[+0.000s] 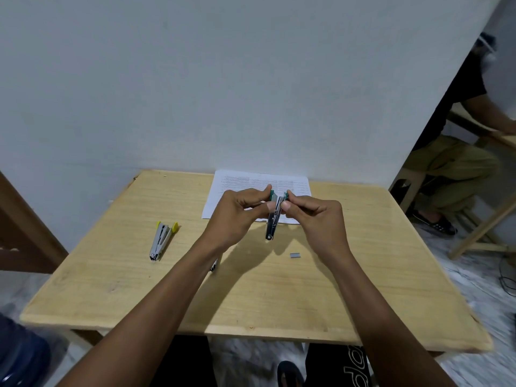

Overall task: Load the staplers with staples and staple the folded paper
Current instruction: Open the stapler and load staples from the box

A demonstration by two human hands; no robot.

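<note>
Green-capped stapler held spread above wooden surface, left hand and right hand each pinching one arm, apparently for loading; staple strip near, paper behind.

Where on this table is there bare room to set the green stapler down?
Bare: the near strip of the table and the right side beyond the staple strip. Crowded: the middle, where left hand and right hand grip the green stapler by the paper; the yellow stapler takes the left.
</note>
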